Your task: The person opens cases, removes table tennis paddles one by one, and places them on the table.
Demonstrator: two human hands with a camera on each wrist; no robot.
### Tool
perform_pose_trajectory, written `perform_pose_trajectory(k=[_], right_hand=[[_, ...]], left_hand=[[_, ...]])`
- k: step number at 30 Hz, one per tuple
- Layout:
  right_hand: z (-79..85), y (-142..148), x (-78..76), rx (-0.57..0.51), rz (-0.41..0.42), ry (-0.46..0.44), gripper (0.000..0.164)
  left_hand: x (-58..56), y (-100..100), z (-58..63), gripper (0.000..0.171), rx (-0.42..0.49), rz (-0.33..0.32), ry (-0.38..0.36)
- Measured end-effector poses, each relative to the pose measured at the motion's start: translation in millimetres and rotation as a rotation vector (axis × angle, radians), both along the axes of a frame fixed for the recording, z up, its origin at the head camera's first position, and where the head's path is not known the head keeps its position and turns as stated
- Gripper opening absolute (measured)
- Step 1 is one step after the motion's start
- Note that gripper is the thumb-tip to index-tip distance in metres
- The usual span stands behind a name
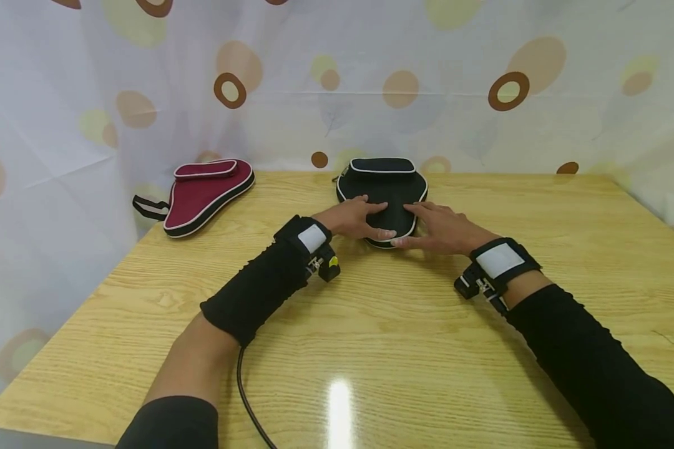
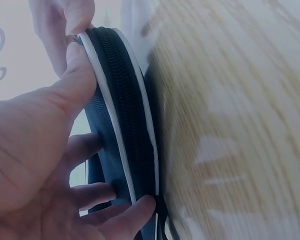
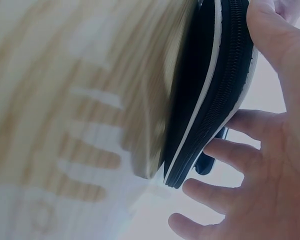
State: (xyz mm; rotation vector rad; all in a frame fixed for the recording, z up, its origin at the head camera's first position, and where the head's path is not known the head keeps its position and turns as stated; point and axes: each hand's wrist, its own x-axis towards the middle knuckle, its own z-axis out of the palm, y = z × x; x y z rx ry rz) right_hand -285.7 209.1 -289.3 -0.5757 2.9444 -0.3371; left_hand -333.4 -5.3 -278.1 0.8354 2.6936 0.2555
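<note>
A black table tennis paddle case (image 1: 391,215) with white piping lies flat on the table, its narrow end toward me. My left hand (image 1: 349,217) rests on its left side, thumb at the near edge and fingers spread over the top. In the left wrist view, a fingertip of that hand (image 2: 35,160) reaches over the zipped side (image 2: 122,95). On the case's right side lies my right hand (image 1: 446,229), fingers extended and apart. The right wrist view shows its thumb (image 3: 270,30) at the zipped edge (image 3: 225,85). Both thumbs come close together at the narrow end.
A dark red paddle case (image 1: 205,193) with a black wrist strap (image 1: 150,207) lies at the table's far left. A patterned curtain (image 1: 337,81) hangs behind the wooden table (image 1: 427,355). A black cable (image 1: 246,399) trails down from my left sleeve.
</note>
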Motion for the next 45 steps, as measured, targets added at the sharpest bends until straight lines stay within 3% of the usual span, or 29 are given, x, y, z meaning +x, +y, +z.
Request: perform_pose_trajectory(k=[18, 45], right_hand=[[5.2, -3.7, -1.2, 0.004, -0.004, 0.012, 0.087], [1.2, -9.3, 0.3, -0.045, 0.018, -0.001, 0.089]], left_hand=[[0.3, 1.0, 1.5, 0.077, 0.013, -0.034, 0.054], [6.4, 1.4, -1.6, 0.077, -0.01, -0.025, 0.042]])
